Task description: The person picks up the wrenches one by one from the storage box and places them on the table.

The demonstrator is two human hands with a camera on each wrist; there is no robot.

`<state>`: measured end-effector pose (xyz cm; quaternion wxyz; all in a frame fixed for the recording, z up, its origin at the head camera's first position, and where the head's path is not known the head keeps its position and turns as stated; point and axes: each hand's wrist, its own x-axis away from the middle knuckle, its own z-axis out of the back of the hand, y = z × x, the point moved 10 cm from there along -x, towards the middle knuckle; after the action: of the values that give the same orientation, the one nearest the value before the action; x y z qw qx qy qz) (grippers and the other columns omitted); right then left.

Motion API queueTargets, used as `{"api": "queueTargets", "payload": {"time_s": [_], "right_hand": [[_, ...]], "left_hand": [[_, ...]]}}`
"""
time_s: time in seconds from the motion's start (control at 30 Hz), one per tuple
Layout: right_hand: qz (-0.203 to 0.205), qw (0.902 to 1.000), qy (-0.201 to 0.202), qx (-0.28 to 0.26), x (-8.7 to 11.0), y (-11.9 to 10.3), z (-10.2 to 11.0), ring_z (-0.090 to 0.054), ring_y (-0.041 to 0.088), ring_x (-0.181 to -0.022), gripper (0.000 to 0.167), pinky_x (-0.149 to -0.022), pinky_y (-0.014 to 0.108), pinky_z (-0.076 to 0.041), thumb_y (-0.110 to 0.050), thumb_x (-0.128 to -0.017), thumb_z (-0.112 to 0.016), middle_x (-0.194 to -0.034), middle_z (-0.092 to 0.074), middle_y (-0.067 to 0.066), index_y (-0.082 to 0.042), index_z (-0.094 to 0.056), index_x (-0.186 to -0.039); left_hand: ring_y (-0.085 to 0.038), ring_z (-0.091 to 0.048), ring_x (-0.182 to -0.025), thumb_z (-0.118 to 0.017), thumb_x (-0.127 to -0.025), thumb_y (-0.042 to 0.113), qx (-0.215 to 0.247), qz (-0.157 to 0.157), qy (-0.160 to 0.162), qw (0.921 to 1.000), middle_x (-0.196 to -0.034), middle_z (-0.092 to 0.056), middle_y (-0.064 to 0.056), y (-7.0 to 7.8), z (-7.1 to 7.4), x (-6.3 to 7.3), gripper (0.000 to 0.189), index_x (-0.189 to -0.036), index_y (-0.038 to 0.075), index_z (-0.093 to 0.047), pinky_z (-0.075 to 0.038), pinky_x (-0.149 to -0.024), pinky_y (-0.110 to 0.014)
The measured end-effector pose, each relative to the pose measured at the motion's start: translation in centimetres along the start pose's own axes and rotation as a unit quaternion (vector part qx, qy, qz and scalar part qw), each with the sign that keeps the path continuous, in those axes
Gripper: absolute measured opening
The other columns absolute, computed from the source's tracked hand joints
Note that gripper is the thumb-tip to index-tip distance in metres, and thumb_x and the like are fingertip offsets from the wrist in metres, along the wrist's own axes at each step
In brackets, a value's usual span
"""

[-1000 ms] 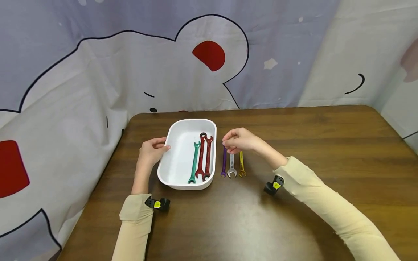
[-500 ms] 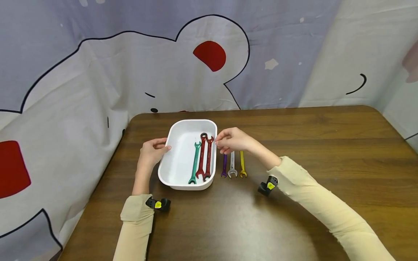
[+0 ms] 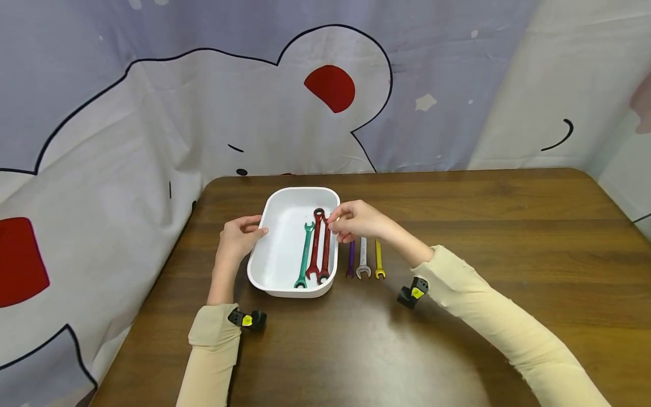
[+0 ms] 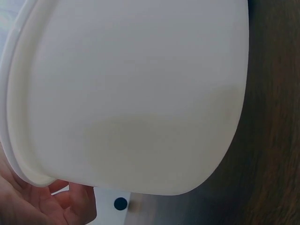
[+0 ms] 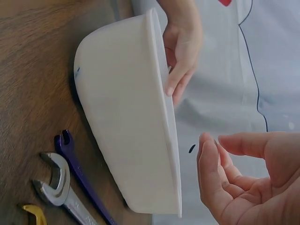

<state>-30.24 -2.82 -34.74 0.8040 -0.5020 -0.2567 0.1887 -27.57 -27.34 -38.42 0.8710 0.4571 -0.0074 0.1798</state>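
Note:
A white plastic tub (image 3: 277, 243) stands on the table. My left hand (image 3: 237, 238) grips its left rim, thumb over the edge. Inside, along the right wall, lie a green wrench (image 3: 305, 255) and two red wrenches, one in the middle (image 3: 315, 244) and one at the right (image 3: 325, 257). Over the tub's right rim hovers my right hand (image 3: 360, 220), covering the upper end of the right red wrench. In the right wrist view its fingers bend loosely toward the thumb with nothing between them. Right of the tub lie a purple wrench (image 3: 351, 261), a silver wrench (image 3: 363, 257) and a yellow wrench (image 3: 378, 261), side by side.
The brown wooden table (image 3: 483, 226) extends far to the right and toward the front. Behind it hangs a printed curtain (image 3: 213, 113). Each wrist wears a small black camera, one on the left (image 3: 254, 320) and one on the right (image 3: 408, 297).
My right hand has moved left from above the purple wrench to the tub's right rim. The left hand and the tub hold their place, and the wrenches lie as before.

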Motion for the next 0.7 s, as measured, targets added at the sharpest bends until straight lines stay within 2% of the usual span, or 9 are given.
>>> {"api": "queueTargets", "payload": {"time_s": [0.13, 0.37, 0.6, 0.7], "right_hand": [[0.002, 1.0, 0.0, 0.008, -0.2, -0.3, -0.4, -0.064, 0.008, -0.064, 0.022, -0.069, 0.033, -0.058, -0.009, -0.091, -0.058, -0.089, -0.068, 0.015, 0.005, -0.061, -0.107], [0.005, 0.9999, -0.007, 0.007, -0.7, -1.0, -1.3, -0.064, 0.009, -0.062, 0.02, -0.066, 0.029, -0.058, -0.007, -0.091, -0.059, -0.077, -0.066, 0.006, 0.005, -0.061, -0.106], [0.002, 0.9999, -0.009, 0.014, -1.4, -1.2, -2.1, -0.066, 0.013, -0.066, 0.019, -0.07, 0.034, -0.059, -0.01, -0.09, -0.06, -0.081, -0.067, 0.011, 0.002, -0.062, -0.104], [0.002, 0.9997, -0.008, 0.022, -1.7, -1.3, -2.4, -0.066, 0.016, -0.068, 0.016, -0.068, 0.032, -0.058, -0.011, -0.091, -0.061, -0.079, -0.065, 0.008, 0.001, -0.062, -0.102]], "left_hand": [[-0.03, -0.064, -0.107, -0.065, -0.091, 0.02, -0.003, -0.003, 0.0, 1.0, -0.12, -0.066, -0.018, 0.0, 0.0, -0.1, 0.041, -0.131, 0.009, -0.059, -0.053, -0.09, -0.041], [-0.032, -0.064, -0.109, -0.065, -0.092, 0.02, -0.008, -0.013, -0.001, 0.9999, -0.121, -0.065, -0.02, 0.2, 0.2, 0.1, 0.042, -0.132, 0.007, -0.058, -0.053, -0.09, -0.042], [-0.031, -0.064, -0.108, -0.065, -0.092, 0.02, -0.007, -0.015, -0.001, 0.9999, -0.12, -0.066, -0.02, 0.4, 0.1, 0.2, 0.042, -0.131, 0.007, -0.059, -0.053, -0.09, -0.041], [-0.031, -0.063, -0.108, -0.065, -0.092, 0.02, -0.007, -0.016, 0.001, 0.9998, -0.12, -0.066, -0.02, 0.4, 0.1, 0.2, 0.042, -0.131, 0.007, -0.059, -0.053, -0.09, -0.041]]}}
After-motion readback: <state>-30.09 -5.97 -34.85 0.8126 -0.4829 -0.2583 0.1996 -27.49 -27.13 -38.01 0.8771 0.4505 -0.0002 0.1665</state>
